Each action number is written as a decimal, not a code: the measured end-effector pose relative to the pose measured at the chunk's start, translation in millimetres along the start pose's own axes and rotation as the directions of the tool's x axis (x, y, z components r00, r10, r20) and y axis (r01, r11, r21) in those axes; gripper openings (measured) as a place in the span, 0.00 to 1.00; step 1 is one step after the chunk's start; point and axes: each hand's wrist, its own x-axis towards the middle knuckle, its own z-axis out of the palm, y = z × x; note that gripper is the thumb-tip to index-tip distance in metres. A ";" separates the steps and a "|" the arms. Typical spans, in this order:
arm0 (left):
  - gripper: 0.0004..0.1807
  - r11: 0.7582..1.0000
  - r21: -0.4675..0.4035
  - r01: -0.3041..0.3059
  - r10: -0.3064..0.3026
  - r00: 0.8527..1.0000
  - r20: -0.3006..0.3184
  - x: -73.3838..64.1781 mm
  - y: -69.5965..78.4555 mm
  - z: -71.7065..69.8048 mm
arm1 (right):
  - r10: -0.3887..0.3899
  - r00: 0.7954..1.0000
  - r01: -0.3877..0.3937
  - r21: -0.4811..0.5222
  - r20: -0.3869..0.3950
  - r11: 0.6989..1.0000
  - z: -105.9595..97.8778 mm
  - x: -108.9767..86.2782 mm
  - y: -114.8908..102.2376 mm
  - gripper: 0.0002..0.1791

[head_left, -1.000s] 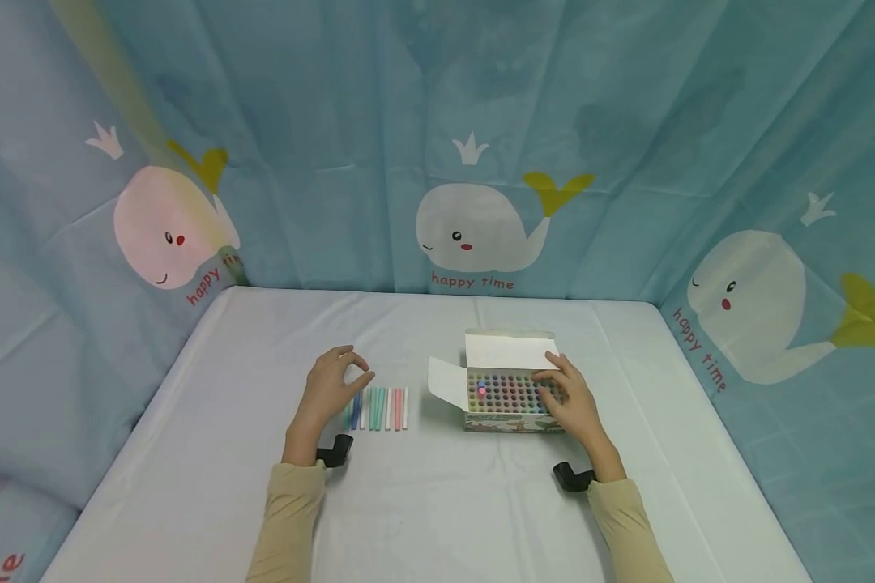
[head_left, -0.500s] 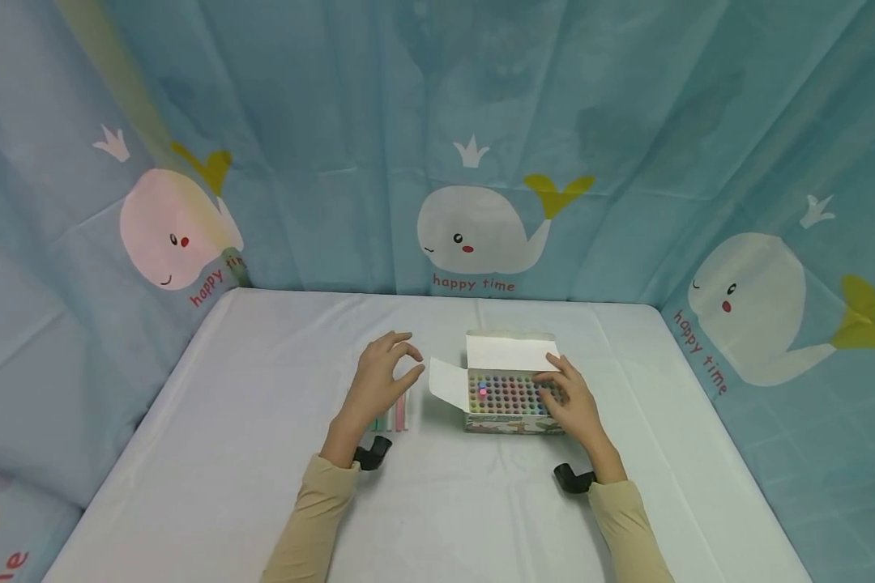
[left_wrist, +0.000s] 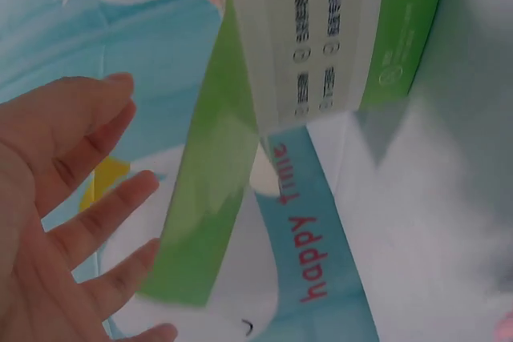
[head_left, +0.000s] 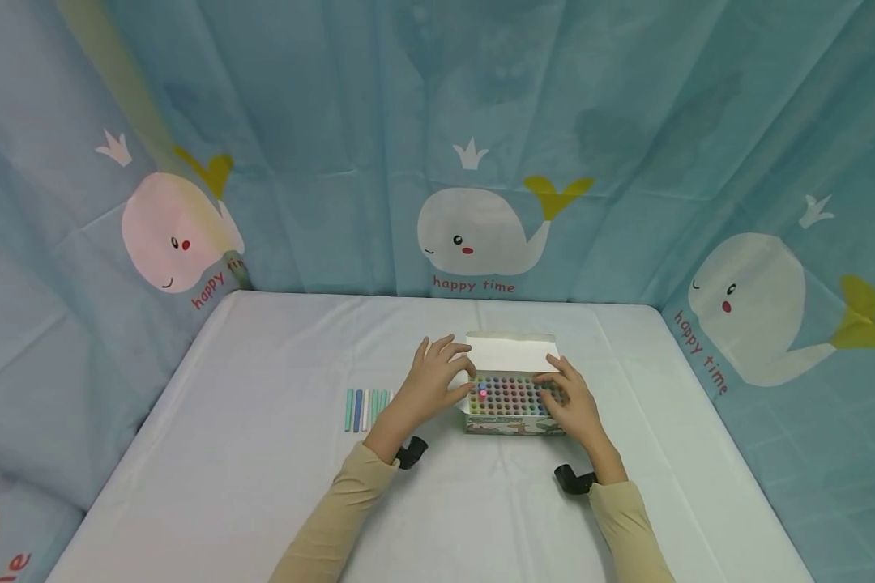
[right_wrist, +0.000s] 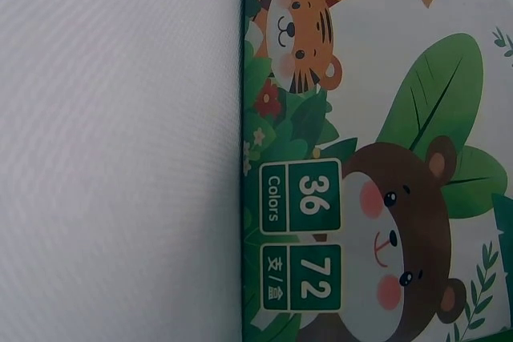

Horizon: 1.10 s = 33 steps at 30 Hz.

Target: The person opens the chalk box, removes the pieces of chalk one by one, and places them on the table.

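An open chalk box stands on the table, filled with rows of coloured chalk sticks seen end-on. A pink chalk stick and a blue one beside it poke up above the others near the left end. My left hand hovers at the box's left end, fingers spread loosely and holding nothing; the left wrist view shows it beside the green side flap. My right hand rests over the right end, fingers bent lightly, covering part of the rows and a lid corner.
Several chalk sticks in green, blue and white lie side by side left of the box, partly behind my left forearm. The raised lid leans back. Whale-print curtains enclose the white table.
My left hand has moved right, from above the loose chalk sticks to the left end of the box. My right hand and the box have stayed in place.
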 end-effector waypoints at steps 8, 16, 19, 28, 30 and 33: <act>0.07 0.995 0.087 -0.040 0.027 0.989 0.144 11.2 11.4 10.1 | -0.025 1.000 0.025 -0.012 0.003 1.000 -0.5 0.6 0.3 0.09; 0.09 0.984 0.161 -0.079 0.045 0.979 0.201 18.2 13.2 20.5 | -0.047 0.999 0.047 -0.008 -0.002 0.999 1.9 0.5 5.8 0.09; 0.08 0.983 0.161 -0.087 0.053 0.978 0.200 19.1 13.0 22.6 | -0.051 0.999 0.051 0.003 -0.004 0.999 1.7 0.0 6.4 0.08; 0.07 0.975 0.190 -0.112 0.075 0.979 0.192 20.0 11.6 25.0 | -0.047 0.999 0.047 0.012 0.000 0.999 0.9 -0.1 5.4 0.08; 0.07 0.974 0.196 -0.112 0.074 0.979 0.193 19.6 11.5 24.6 | -0.048 0.999 0.048 0.016 0.000 0.999 0.9 0.1 5.2 0.08; 0.08 0.974 0.196 -0.110 0.072 0.979 0.190 19.2 11.8 23.6 | -0.050 0.999 0.050 0.013 -0.001 0.999 0.5 0.2 4.7 0.08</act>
